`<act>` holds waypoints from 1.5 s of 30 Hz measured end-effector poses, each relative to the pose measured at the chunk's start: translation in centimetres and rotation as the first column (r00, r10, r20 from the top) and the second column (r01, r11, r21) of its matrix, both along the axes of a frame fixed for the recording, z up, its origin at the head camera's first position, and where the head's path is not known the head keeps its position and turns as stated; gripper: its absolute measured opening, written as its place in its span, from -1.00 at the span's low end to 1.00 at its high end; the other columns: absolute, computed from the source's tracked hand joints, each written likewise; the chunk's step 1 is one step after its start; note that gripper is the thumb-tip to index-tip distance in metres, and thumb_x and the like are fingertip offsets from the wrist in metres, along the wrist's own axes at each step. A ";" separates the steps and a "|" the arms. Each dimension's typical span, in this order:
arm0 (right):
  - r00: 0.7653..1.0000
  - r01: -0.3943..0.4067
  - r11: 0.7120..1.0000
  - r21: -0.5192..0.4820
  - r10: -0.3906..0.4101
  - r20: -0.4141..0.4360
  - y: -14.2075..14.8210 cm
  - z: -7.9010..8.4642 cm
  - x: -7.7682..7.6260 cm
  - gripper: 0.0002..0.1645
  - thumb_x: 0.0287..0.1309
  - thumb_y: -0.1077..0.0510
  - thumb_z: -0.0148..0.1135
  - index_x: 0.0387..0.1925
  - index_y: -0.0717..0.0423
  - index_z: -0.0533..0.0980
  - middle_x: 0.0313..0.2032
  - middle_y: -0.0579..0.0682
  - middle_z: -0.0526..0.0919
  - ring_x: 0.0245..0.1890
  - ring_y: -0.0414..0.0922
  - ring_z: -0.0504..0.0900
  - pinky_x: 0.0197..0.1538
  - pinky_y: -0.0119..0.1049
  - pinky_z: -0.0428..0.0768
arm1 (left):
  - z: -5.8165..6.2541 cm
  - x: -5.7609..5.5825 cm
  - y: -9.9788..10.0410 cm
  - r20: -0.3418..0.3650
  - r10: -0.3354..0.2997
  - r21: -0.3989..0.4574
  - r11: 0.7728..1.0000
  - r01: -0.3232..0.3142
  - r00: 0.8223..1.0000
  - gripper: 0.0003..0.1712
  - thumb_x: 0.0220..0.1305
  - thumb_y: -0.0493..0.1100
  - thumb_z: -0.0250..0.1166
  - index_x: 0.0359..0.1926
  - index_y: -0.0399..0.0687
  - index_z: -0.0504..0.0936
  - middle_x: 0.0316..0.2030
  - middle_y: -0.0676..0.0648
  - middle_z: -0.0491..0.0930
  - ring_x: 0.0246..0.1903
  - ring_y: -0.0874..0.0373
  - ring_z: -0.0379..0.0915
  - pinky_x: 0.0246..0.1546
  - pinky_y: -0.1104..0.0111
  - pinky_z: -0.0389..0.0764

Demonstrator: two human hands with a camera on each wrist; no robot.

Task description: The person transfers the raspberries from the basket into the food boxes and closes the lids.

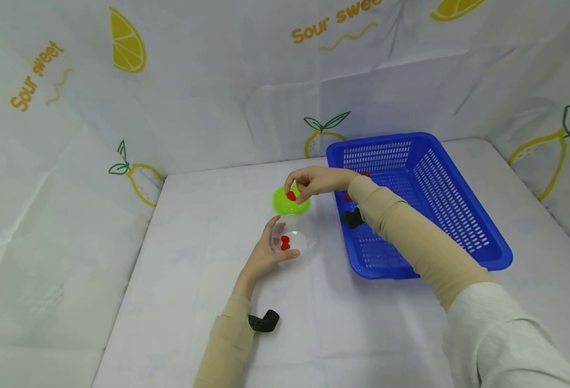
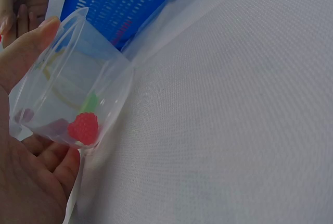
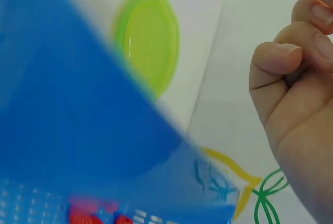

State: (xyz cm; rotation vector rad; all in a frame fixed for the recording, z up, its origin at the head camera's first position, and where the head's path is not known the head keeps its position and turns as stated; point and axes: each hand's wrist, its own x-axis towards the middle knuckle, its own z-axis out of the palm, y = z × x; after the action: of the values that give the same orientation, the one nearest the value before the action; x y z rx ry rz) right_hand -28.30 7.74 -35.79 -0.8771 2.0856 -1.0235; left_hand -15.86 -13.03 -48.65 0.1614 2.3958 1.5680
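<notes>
My left hand (image 1: 261, 258) grips a clear plastic cup (image 2: 99, 67), thumb on one side and fingers on the other. Inside lie a few red toy raspberries (image 1: 285, 242); the left wrist view shows the bumpy surface of one raspberry (image 2: 84, 128). Above and beyond the cup, my right hand (image 1: 316, 180) pinches another red raspberry (image 1: 291, 196) between thumb and fingertips. Beneath that hand sits a bright green lid-like dish (image 3: 151, 44) on the white tabletop. In the right wrist view the right hand's curled fingers (image 3: 281, 60) show, but its fingertips' hold is cut off.
A blue perforated basket (image 1: 459, 215) stands to the right, under my right forearm. Several red raspberries (image 3: 83, 216) lie in it near its left side. White cloth printed with lemons (image 1: 144, 186) hangs behind the table and along both sides.
</notes>
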 end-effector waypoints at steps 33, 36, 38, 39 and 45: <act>0.985 -0.167 0.938 0.305 0.171 0.012 -3.8 -4.1 0.9 -0.64 0.08 0.26 0.23 -0.04 0.01 0.47 -0.62 -0.13 0.25 -0.59 -0.22 0.25 -0.49 -0.47 0.24 | 0.2 -0.1 0.0 0.025 0.000 -0.005 1.000 0.000 1.000 0.08 -0.20 0.24 0.48 0.28 0.70 -0.02 0.41 0.13 0.02 0.40 0.02 -0.03 0.32 -0.17 0.10; 0.983 -0.168 0.932 0.322 0.185 -0.022 -3.9 -4.2 1.1 -0.64 0.07 0.25 0.25 -0.06 0.00 0.48 -0.65 -0.14 0.19 -0.58 -0.22 0.22 -0.47 -0.46 0.22 | 0.2 -0.1 -0.1 0.013 0.000 0.006 1.000 0.000 1.000 0.07 -0.18 0.22 0.48 0.28 0.67 -0.01 0.41 0.13 0.02 0.41 0.03 -0.05 0.33 -0.16 0.09; 0.981 -0.162 0.925 0.344 0.188 -0.042 -4.0 -4.3 1.3 -0.64 0.06 0.25 0.26 -0.07 -0.03 0.48 -0.64 -0.14 0.18 -0.57 -0.22 0.22 -0.46 -0.46 0.22 | 0.2 -0.1 -0.1 0.005 -0.004 0.015 1.000 0.004 1.000 0.07 -0.17 0.20 0.48 0.29 0.66 -0.01 0.41 0.13 0.02 0.41 0.04 -0.06 0.33 -0.15 0.09; 0.981 -0.158 0.922 0.354 0.188 -0.051 -4.0 -4.3 1.3 -0.65 0.06 0.25 0.27 -0.08 -0.04 0.48 -0.63 -0.14 0.18 -0.57 -0.22 0.22 -0.46 -0.46 0.22 | 0.1 -0.1 -0.1 0.000 -0.006 0.019 1.000 0.006 1.000 0.07 -0.17 0.19 0.48 0.29 0.65 0.00 0.41 0.13 0.02 0.41 0.05 -0.06 0.33 -0.14 0.09; 0.983 -0.128 0.918 0.376 0.168 -0.076 -4.0 -4.5 1.6 -0.63 0.02 0.29 0.27 -0.11 -0.06 0.49 -0.58 -0.11 0.20 -0.53 -0.20 0.22 -0.46 -0.46 0.21 | 0.1 -0.1 0.0 0.010 -0.015 0.016 1.000 0.015 1.000 0.06 -0.12 0.13 0.48 0.31 0.61 -0.01 0.41 0.14 0.02 0.41 0.07 -0.06 0.35 -0.12 0.07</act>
State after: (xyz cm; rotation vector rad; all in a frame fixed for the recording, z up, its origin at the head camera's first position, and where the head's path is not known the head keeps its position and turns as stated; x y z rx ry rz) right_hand -26.69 3.69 -40.27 -0.8923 2.1652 -0.4872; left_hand -15.99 -13.07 -48.56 0.1736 2.3691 1.5785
